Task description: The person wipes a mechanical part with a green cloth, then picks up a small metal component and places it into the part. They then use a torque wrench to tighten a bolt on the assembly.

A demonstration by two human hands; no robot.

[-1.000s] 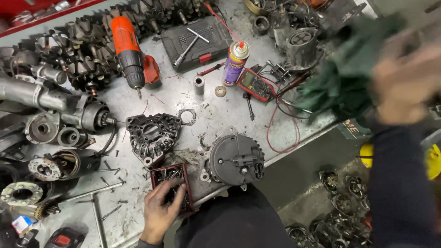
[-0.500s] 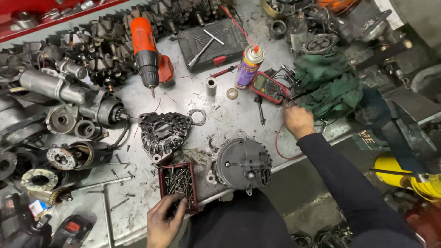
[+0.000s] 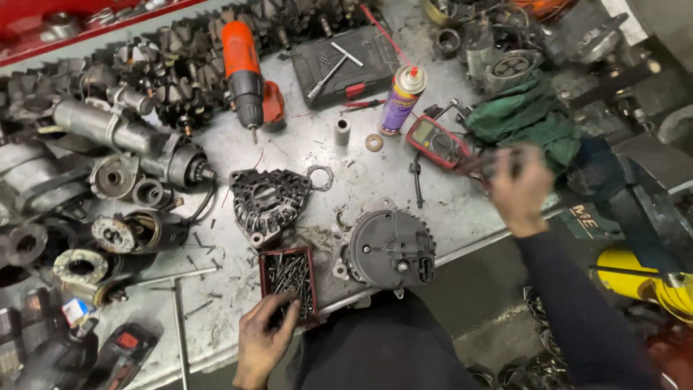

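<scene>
My left hand (image 3: 263, 341) rests at the near edge of the metal bench (image 3: 375, 180), fingers apart and dipped into a small red tray of screws and bolts (image 3: 289, 282). My right hand (image 3: 516, 189) is blurred, out past the bench's right side, closed around a dark object next to a red multimeter (image 3: 435, 141) and its tangled leads. A grey alternator (image 3: 390, 249) lies between my hands. A black alternator end housing (image 3: 268, 202) sits beyond the tray.
An orange cordless drill (image 3: 244, 76), a black socket case (image 3: 345, 65), a spray can (image 3: 401, 101) and a green rag (image 3: 530, 119) lie at the back. Starter motors and rotor parts (image 3: 123, 137) crowd the left. A yellow object (image 3: 642, 282) sits low on the right.
My right hand swung in from the far right to the multimeter leads, then drew nearer to me gripping something dark. The left hand stayed in the screw tray.
</scene>
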